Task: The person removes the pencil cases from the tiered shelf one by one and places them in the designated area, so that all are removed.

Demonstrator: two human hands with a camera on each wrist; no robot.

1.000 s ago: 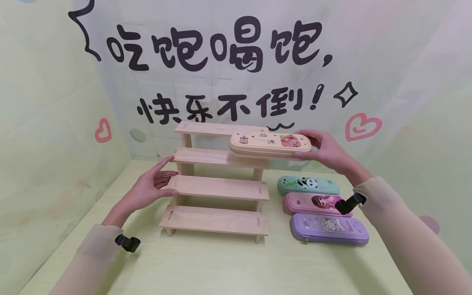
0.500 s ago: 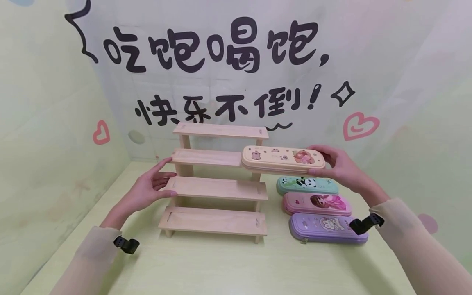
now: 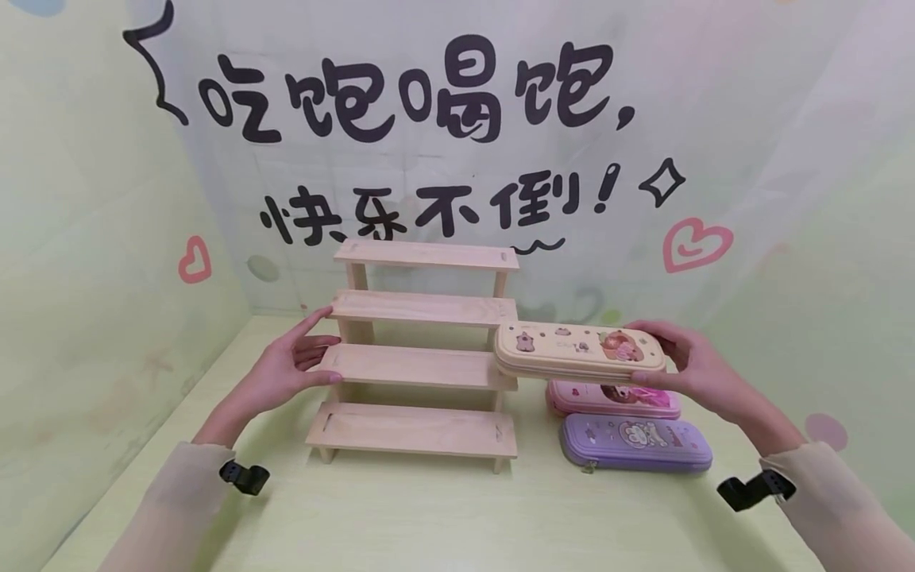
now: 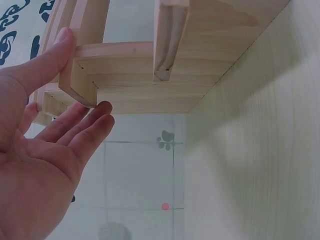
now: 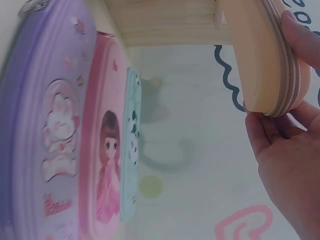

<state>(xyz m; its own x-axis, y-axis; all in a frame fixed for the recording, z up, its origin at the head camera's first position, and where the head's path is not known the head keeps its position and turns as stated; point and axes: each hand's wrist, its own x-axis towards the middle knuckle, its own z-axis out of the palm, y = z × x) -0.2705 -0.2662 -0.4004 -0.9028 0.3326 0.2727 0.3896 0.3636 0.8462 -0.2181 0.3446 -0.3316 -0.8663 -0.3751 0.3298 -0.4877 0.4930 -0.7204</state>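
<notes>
In the head view my right hand grips the right end of a cream pencil case printed with small cartoon pictures. The case is level and in the air; its left end overlaps the right end of a four-tier wooden display stand. The right wrist view shows my thumb and fingers around the zipped cream case. My left hand holds the stand's left side, fingers spread over two middle boards. In the left wrist view, thumb and fingers lie about a board end.
A pink pencil case and a purple one lie on the table right of the stand. Behind them the mint case shows in the right wrist view. A printed cloth hangs at the back.
My right hand has moved down and to the right with the cream pencil case, from beside the upper boards to over the mint case. My left hand has stayed at the stand.
</notes>
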